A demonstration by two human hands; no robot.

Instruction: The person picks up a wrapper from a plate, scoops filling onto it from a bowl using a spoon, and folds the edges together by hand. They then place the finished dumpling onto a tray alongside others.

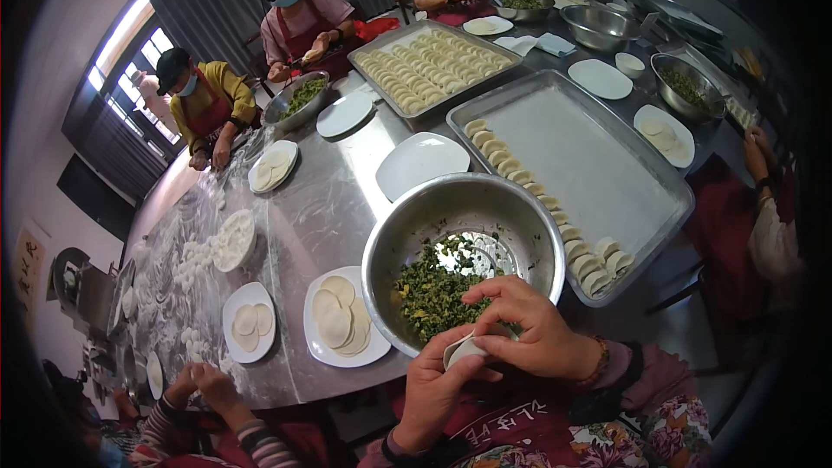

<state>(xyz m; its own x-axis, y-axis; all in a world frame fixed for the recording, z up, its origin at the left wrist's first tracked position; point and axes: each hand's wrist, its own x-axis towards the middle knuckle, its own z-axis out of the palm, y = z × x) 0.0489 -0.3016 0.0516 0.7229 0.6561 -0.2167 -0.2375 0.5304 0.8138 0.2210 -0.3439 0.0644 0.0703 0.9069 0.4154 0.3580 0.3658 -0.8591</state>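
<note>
Both my hands meet over the near rim of a steel bowl [465,195] of chopped green filling [432,292]. My left hand [437,380] cups a folded dumpling wrapper [465,352], and the fingers of my right hand [530,331] pinch its edge. What lies inside the wrapper is hidden. Left of the bowl, round wrappers [333,322] overlap on a square white plate [379,352]. To the right stands a metal tray [624,201] with a row of shaped dumplings [509,167] along its left side and a few more at the near end.
Behind the bowl lies a bare white plate [422,162]. A second tray [432,110] full of dumplings stands farther back. Flour and dough pieces cover the table's left part, around a flour bowl [234,240]. A co-worker's hands [211,385] are at lower left; several people work around the table.
</note>
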